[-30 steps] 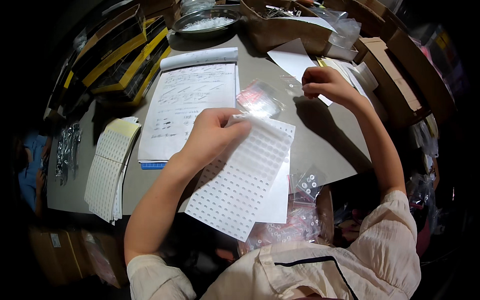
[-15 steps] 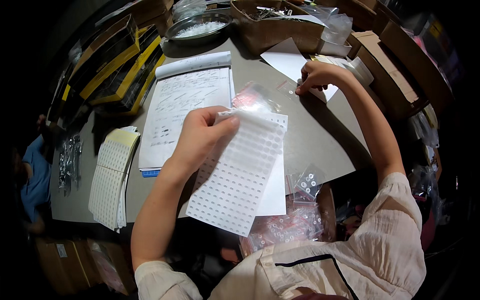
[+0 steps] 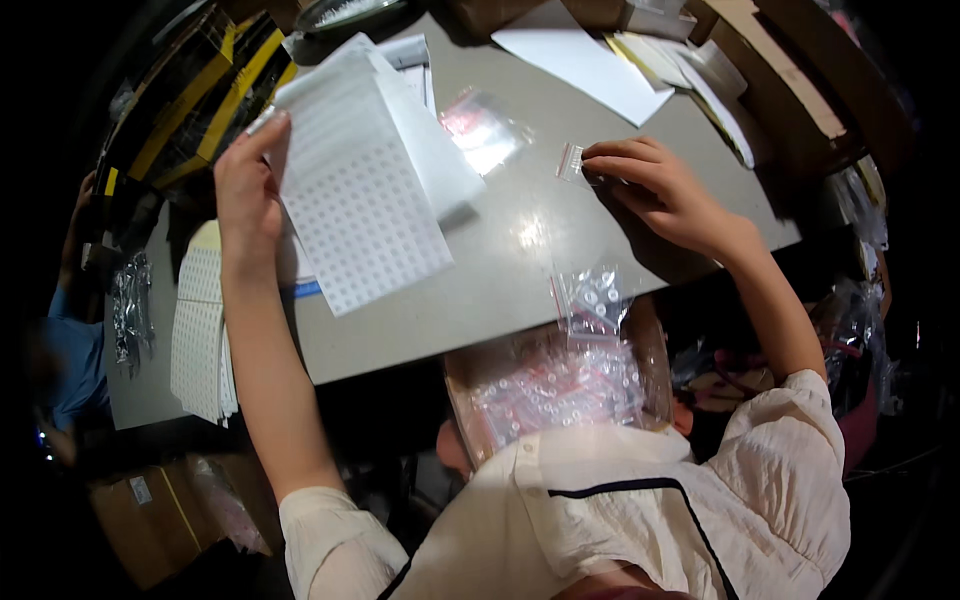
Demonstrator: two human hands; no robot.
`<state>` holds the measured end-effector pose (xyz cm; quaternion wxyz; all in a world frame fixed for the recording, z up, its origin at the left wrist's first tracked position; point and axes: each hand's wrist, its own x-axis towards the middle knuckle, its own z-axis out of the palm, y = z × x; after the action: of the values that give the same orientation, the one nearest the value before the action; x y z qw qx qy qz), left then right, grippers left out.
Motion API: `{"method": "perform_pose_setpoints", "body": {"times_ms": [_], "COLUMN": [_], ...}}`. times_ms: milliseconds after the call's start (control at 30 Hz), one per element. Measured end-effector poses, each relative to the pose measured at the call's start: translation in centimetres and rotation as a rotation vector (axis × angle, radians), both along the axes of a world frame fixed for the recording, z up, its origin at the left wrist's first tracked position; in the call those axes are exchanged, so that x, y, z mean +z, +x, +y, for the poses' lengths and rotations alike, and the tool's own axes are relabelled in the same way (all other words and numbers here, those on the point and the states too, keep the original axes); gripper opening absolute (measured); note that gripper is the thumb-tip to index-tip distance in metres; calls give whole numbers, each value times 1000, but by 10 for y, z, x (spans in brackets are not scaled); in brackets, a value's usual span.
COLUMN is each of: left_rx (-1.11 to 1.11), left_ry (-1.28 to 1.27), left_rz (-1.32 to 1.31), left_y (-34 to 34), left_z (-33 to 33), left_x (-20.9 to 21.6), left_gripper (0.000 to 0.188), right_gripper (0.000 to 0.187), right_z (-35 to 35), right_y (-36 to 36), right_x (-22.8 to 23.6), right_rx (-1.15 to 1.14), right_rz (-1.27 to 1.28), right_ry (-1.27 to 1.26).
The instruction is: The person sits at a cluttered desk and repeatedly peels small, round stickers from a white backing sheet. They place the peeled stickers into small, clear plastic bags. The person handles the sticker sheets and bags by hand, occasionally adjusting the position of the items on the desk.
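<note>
At the left, my left hand [image 3: 250, 185] grips a white sticker sheet [image 3: 370, 215] by its edge, thumb on top. Rows of small printed round labels cover the sheet, and a plain white backing sheet [image 3: 440, 180] hangs behind it. My right hand [image 3: 655, 190] lies over a small clear zip bag [image 3: 570, 162] on the table, fingers stretched out and touching its right side. The hand hides most of that bag. Left of it is a larger clear bag [image 3: 482, 130] with something pink in it.
Before my body stands a cardboard box [image 3: 655, 365] of small bags with white rings; one such bag [image 3: 595, 300] overlaps the table edge. Label sheets [image 3: 198, 330] are stacked at left. White paper [image 3: 585, 55] lies at the back, yellow-edged boxes [image 3: 215, 90] at far left.
My left hand has swung left and away with the sheets, uncovering the middle of the table. My right hand has gone from a pinch to stretched fingers over the small bag. The view has shifted.
</note>
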<state>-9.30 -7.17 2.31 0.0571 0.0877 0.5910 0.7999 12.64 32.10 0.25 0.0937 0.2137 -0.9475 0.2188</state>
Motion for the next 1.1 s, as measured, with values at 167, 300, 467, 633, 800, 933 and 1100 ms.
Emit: {"method": "perform_pose_setpoints", "body": {"times_ms": [167, 300, 467, 633, 800, 933, 1100], "left_rx": [189, 268, 373, 603, 498, -193, -626], "left_ry": [-116, -368, -619, -1085, -991, -822, -995], "left_rz": [0, 122, 285, 467, 931, 1023, 1147], "left_y": [-23, -25, -19, -17, 63, 164, 218], "left_z": [-14, -8, -5, -19, 31, 79, 103], "left_x": [-25, -38, -37, -38, -3, -6, -27], "left_gripper": [20, 33, 58, 63, 43, 55, 64], "right_gripper": [36, 46, 44, 29, 19, 54, 65], "right_z": [-28, -23, -28, -32, 1, -17, -31], "right_y": [42, 52, 71, 108, 162, 183, 199], "right_x": [-6, -22, -14, 13, -28, -61, -84], "right_rx": [17, -28, 102, 151, -418, -453, -375], "right_rz": [87, 167, 17, -2, -182, -560, -576], "right_ry": [108, 246, 39, -486, -584, -468, -494]}}
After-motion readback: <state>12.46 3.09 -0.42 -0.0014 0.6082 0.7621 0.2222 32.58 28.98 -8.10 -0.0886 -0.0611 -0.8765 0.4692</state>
